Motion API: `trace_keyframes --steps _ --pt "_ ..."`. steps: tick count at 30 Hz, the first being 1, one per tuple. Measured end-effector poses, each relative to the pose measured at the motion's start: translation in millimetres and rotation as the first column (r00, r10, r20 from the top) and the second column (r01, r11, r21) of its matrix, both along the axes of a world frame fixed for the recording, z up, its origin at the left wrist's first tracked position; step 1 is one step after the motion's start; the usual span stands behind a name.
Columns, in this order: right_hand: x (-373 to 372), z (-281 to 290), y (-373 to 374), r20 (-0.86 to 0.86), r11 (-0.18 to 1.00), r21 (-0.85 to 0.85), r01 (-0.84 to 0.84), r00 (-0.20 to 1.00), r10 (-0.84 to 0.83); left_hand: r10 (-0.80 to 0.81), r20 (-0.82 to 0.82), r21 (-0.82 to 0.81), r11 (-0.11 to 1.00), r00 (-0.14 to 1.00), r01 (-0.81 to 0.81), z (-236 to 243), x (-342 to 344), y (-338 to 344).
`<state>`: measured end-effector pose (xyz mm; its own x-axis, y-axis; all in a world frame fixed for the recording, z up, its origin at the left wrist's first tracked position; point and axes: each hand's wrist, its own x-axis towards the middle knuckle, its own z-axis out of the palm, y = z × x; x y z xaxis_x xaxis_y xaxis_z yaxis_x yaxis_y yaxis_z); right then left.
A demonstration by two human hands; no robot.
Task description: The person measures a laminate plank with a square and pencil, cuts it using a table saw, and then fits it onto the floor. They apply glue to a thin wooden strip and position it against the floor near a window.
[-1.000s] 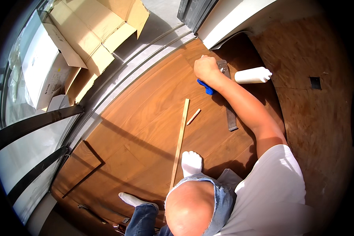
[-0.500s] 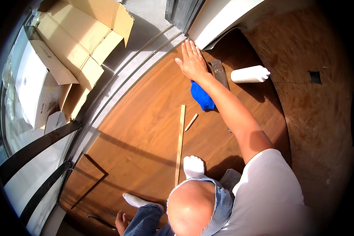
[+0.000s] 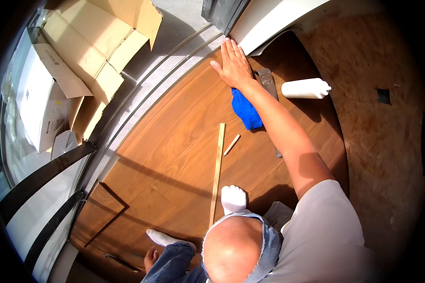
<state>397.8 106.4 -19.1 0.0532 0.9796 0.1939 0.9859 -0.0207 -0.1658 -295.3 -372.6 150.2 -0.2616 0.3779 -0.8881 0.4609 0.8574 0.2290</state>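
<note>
My right hand [image 3: 233, 66] lies palm down on the wooden plank floor [image 3: 156, 165] at the foot of the white wall, fingers stretched out. A blue cloth [image 3: 244, 108] rests beside its wrist. A flat metal bar [image 3: 267, 80] lies partly under my forearm, near a white bottle [image 3: 304, 88] on its side. A thin wooden strip [image 3: 217, 170] and a small pencil-like stick [image 3: 231, 145] lie by my socked foot. My left hand [image 3: 152, 257] shows partly at lower left beside my leg, fingers loosely curved and apart, holding nothing visible.
An open cardboard box [image 3: 94, 37] and white carton [image 3: 47, 113] stand at upper left, by glass panels with dark frames [image 3: 47, 174]. Metal tracks [image 3: 170, 56] border the planks. A dark door frame [image 3: 219, 16] meets the white wall [image 3: 264, 21]. Rough brown subfloor [image 3: 378, 137] runs along the right.
My right hand has flattened out and moved forward toward the wall corner, leaving the blue cloth exposed behind it. My left hand has come into view at lower left.
</note>
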Motion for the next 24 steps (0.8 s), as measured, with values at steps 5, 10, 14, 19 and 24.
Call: trace_keyframes --steps 5,10,14,19,24 --pt "3.0 2.4 -2.2 0.035 0.998 -0.056 0.035 0.999 -0.034 -0.25 -0.08 0.045 0.966 0.965 0.254 8.9 35.6 47.7" --pt "2.5 -0.1 -1.8 0.034 1.0 -0.025 -0.002 0.999 0.003 -0.258 -0.132 0.112 0.956 0.957 0.273 17.0 61.9 69.5" --pt "-0.4 1.8 0.9 0.029 0.999 -0.044 -0.018 0.999 0.02 -0.206 -0.068 0.109 0.971 0.976 0.212 9.6 53.7 56.1" --pt "5.4 3.5 0.6 0.061 0.996 -0.088 -0.017 0.998 0.022 -0.294 -0.168 0.121 0.941 0.941 0.315 18.3 68.4 71.1" --pt "6.2 5.7 1.0 0.045 0.99 -0.137 -0.028 0.998 0.034 -0.34 -0.175 0.199 0.907 0.924 0.371 14.9 68.1 69.2"
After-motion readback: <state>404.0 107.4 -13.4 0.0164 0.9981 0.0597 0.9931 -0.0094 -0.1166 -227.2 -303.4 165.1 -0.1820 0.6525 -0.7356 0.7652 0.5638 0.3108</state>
